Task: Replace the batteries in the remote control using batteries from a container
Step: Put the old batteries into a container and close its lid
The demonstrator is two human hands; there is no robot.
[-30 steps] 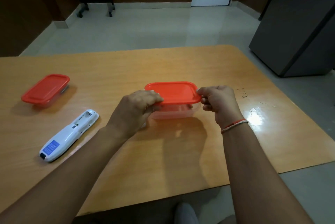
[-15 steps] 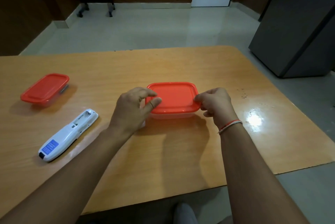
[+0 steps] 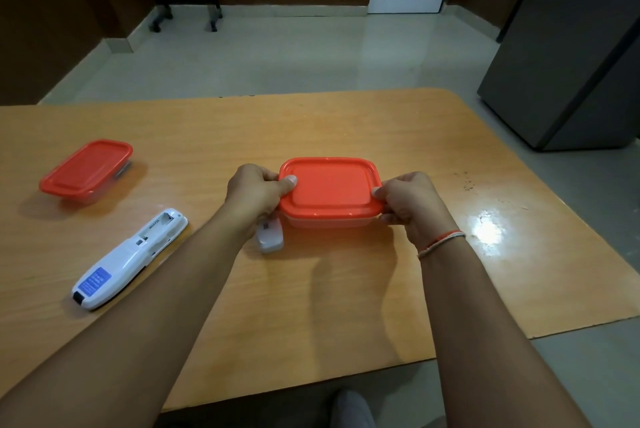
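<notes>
Your left hand and right hand grip the short ends of the clear plastic container with the orange-red lid — thumbs pressed on the lid's rim — near the middle of the wooden desk. A small white battery cover lies just beside it. Toward the left edge lies the white remote control, its compartment open; beyond it stands a second red-lidded container.

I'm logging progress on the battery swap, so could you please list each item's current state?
Near container: lid on, gripped at both ends.
Far container: lidded, untouched.
Remote control: face down, battery bay open.
Battery cover: off, lying on the table.
Left hand: gripping.
Right hand: gripping.
</notes>
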